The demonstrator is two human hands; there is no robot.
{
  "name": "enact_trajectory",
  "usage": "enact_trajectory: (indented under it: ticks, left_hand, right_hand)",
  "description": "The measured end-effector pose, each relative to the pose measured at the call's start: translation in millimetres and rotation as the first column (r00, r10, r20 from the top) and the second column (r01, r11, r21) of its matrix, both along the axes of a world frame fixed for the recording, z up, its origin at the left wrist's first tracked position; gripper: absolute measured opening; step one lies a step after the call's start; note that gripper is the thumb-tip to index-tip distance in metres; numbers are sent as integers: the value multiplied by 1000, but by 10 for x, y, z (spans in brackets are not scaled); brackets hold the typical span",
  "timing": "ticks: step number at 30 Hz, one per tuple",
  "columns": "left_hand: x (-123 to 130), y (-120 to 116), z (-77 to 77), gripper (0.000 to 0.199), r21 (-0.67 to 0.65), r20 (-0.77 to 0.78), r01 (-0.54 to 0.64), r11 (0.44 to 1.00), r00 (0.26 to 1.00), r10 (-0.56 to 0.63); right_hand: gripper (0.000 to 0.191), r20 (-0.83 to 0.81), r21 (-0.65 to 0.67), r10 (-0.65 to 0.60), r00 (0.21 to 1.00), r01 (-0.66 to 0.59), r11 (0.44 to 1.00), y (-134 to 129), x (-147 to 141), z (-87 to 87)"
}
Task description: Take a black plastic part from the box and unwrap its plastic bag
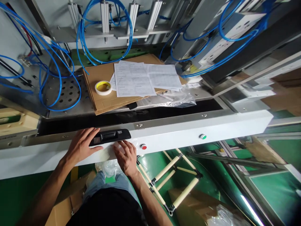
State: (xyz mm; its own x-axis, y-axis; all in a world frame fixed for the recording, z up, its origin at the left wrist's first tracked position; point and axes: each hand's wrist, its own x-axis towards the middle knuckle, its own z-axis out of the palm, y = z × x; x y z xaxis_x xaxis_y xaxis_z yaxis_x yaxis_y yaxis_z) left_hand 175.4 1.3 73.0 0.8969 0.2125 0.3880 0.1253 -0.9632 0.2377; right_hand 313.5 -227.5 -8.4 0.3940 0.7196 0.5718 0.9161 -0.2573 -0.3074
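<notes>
A long black plastic switch panel (110, 135) lies on the front ledge of the machine. My left hand (81, 146) holds its left end, the fingers over the far side and the thumb stretched along the near side. Just below the panel's right half is my right hand (126, 157), its fingers curled down at the white front beam (174, 138). What those fingertips hold, if anything, is hidden. Clear plastic (110, 168) hangs below the beam between my hands.
A red button (143, 146) and a green button (202, 136) sit on the beam. Behind a dark slot (150, 112), cardboard (98, 103) carries paper sheets (134, 81) and a tape roll (103, 88). Blue air hoses (81, 34) loop above. A tube frame (166, 169) stands below right.
</notes>
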Motion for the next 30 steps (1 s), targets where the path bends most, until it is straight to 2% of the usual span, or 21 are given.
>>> enact_trajectory:
  ticks: [3,5,8,11,19,26,30]
  left_hand:
    - [-308,-14,-27,64,1,212,-95,995,973,93]
    - [-544,-50,-99,60,79,283,-128,989,954,101]
    - [-779,-114,-241,45,257,217,-104,961,975,47]
    - [-828,-142,-350,31,300,213,-129,945,975,65]
    - [-779,-198,-459,26,228,281,-175,958,954,107]
    - [-743,-225,-403,18,-28,353,-190,981,917,187]
    - [-709,-212,-370,15,-159,354,-183,970,907,229]
  right_hand:
    - [35,-3,-29,23,1000,-23,999,-16,40,64]
    - [30,0,-35,42,999,-42,999,-17,57,131]
    - [27,-7,-9,79,997,-79,997,-6,82,240]
    - [32,-19,-5,126,992,-126,992,7,125,336]
    - [27,-29,-64,146,989,-148,987,29,187,500]
    - [24,23,-100,179,984,-176,979,-81,279,537]
    - [27,10,-99,148,989,-146,984,-174,440,611]
